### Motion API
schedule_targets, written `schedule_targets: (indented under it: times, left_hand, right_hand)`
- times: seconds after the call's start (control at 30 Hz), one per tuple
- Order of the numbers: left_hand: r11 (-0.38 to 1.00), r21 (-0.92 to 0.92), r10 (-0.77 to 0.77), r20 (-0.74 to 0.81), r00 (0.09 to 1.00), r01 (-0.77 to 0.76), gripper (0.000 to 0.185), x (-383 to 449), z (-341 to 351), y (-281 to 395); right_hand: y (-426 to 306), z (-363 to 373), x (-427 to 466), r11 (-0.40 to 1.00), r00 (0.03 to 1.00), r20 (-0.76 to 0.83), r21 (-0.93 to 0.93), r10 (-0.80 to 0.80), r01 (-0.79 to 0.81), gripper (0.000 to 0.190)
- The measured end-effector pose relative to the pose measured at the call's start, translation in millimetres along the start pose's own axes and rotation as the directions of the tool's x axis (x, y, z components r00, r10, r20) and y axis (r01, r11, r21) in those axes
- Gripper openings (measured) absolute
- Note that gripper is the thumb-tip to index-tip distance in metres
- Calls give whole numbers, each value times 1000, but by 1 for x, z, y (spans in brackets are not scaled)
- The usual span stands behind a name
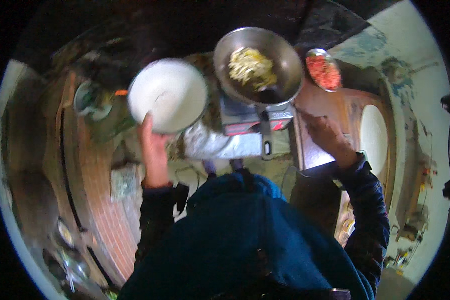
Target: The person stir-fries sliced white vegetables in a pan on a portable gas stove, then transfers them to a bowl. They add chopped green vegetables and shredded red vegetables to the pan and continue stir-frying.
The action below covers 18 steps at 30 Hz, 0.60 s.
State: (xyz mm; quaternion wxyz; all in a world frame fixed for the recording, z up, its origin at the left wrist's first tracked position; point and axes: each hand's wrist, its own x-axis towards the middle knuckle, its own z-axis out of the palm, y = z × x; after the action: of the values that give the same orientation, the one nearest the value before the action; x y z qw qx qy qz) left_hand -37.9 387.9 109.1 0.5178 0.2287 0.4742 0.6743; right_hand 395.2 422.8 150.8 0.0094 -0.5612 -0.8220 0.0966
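Note:
My left hand (154, 150) grips a white bowl (168, 93) by its near rim, thumb over the inside, left of the pan. A steel frying pan (285, 71) with a dark handle rests on a portable cooktop (240, 116). Pale shredded food (252, 67) lies heaped in the pan. My right hand (328, 133) is just right of the pan, its fingers pointing towards the pan's near right rim. Blur hides whether those fingers hold anything. Beyond it, a small metal dish (316, 52) holds chopped red food (324, 73).
A brown wooden table (333, 103) stands on the right, with a large white round object (374, 138) at its far side. Silvery sheeting (225, 144) covers the ledge before the cooktop. Further left are a container (84, 99) with greens and a brick surface (101, 195).

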Motion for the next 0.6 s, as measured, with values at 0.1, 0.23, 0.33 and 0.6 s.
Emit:
schedule_targets:
  times: [0.1, 0.23, 0.33, 0.6]
  left_hand:
    - [999, 24, -23, -41, 999, 24, 79, 12, 8, -2]
    - [998, 62, -8, -18, 1000, 9, 74, 21, 16, 1]
    - [996, 86, 5, -17, 1000, -3, 72, 24, 15, 1]
    - [1000, 26, 1, -48, 999, 0, 76, 22, 11, 0]
  right_hand:
    - [2, 24, 25, 995, 992, -114, 79, -59, 68, 44]
    - [11, 35, 40, 992, 994, -73, 106, 78, -70, 45]
    - [24, 32, 48, 987, 971, -211, 137, 108, -80, 44]
    - [45, 65, 97, 568, 907, 78, 757, 413, -324, 31]
